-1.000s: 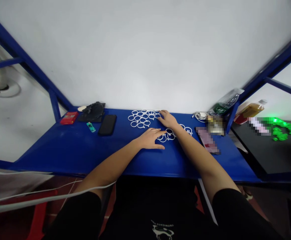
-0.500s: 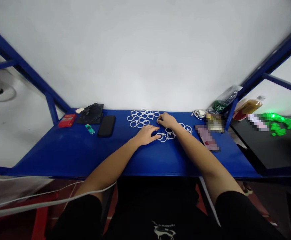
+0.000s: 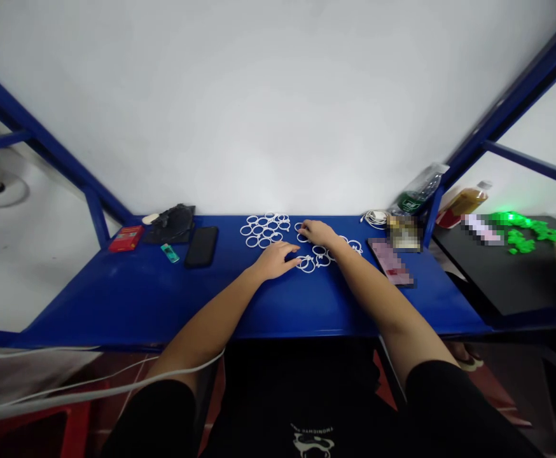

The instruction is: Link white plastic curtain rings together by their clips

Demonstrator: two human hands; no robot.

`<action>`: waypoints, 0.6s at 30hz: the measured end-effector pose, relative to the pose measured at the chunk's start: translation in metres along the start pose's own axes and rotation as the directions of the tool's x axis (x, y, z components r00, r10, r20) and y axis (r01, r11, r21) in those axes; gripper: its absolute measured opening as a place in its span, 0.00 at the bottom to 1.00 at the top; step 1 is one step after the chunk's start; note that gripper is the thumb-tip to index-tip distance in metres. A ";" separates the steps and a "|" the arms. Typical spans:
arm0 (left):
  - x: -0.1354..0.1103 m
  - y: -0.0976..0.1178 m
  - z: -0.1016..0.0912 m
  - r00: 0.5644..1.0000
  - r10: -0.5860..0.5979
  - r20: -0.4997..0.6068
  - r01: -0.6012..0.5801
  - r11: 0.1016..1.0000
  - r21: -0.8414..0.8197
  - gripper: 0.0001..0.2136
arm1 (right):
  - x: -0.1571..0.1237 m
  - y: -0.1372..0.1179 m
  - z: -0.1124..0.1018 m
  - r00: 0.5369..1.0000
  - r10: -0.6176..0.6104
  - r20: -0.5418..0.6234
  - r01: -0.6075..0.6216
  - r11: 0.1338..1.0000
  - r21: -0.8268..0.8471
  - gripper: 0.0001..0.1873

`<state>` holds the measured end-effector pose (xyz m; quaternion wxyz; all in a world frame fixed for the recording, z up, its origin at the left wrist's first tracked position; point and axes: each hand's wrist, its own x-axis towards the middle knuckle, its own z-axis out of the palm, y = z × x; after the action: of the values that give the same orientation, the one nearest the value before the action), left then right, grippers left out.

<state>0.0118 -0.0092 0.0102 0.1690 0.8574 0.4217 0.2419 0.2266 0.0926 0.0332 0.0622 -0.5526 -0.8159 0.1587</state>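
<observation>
Shared workroom; adjoining blue desk, black desk

Rings around twelve o'clock on the tabletop.
Phone at ten o'clock, box at nine from the phone; cable at two, bottle just beyond it, probably resting on the tabletop, though its base is obscured.

Black phone near a teal item and red box

Single head-worn view, forward and down over the blue desk
</observation>
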 end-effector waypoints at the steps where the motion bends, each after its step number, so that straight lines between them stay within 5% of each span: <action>1: 0.000 0.001 0.000 1.000 0.000 0.004 0.000 1.000 0.007 0.18 | -0.002 0.001 -0.001 1.000 -0.013 0.013 0.013 0.999 0.030 0.16; 6: 0.000 0.002 0.000 1.000 0.005 0.010 -0.005 1.000 0.019 0.17 | -0.008 0.002 -0.005 0.998 -0.034 0.062 0.030 0.997 0.074 0.06; 10: 0.000 0.000 0.001 0.997 -0.047 -0.067 0.042 0.997 -0.067 0.20 | -0.023 -0.008 -0.003 0.987 -0.121 -0.106 0.137 0.977 0.161 0.04; 13: 0.001 -0.005 0.004 0.976 -0.145 -0.162 0.101 0.962 -0.254 0.19 | -0.042 -0.020 -0.001 0.922 -0.251 -0.295 0.320 0.923 0.215 0.07; 18: 0.001 -0.008 0.007 0.961 -0.162 -0.224 0.046 0.892 -0.449 0.14 | -0.069 -0.033 0.008 0.832 -0.381 -0.404 0.491 0.844 0.215 0.08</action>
<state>0.0110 -0.0040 0.0007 0.3152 0.7347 0.4200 0.4296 0.2212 0.0162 0.0417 0.3251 -0.3516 -0.8620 0.1664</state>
